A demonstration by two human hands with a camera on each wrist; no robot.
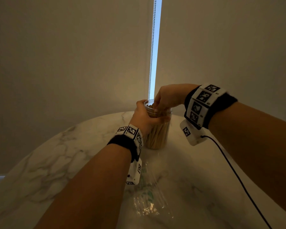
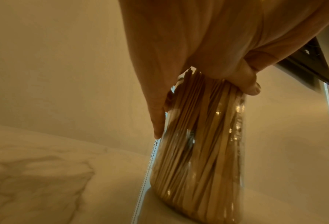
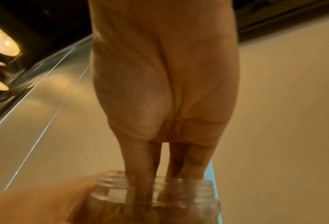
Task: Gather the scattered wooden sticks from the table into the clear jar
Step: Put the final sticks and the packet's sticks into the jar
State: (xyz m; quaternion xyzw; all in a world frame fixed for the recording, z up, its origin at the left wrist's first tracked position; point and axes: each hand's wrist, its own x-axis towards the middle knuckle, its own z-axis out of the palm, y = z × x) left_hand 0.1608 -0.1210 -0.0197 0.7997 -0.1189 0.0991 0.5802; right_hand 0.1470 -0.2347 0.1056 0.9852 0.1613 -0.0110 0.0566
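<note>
The clear jar (image 1: 158, 129) stands upright on the marble table (image 1: 56, 162), packed with upright wooden sticks (image 1: 156, 138). My left hand (image 1: 149, 114) grips the jar just below its threaded neck. In the left wrist view its thumb and fingers (image 2: 249, 84) wrap the jar (image 2: 198, 159). My right hand (image 1: 163, 101) is above the jar's mouth, its fingers (image 3: 140, 163) pointing straight down into the opening (image 3: 154, 191). Their tips are hidden among the sticks' tops. I see no loose sticks on the table.
A crumpled clear plastic wrapper (image 1: 147, 200) lies on the table near me, under my left forearm. A beaded blind cord (image 1: 151, 47) hangs behind the jar against the wall. A black cable (image 1: 229, 162) trails from my right wrist across the table.
</note>
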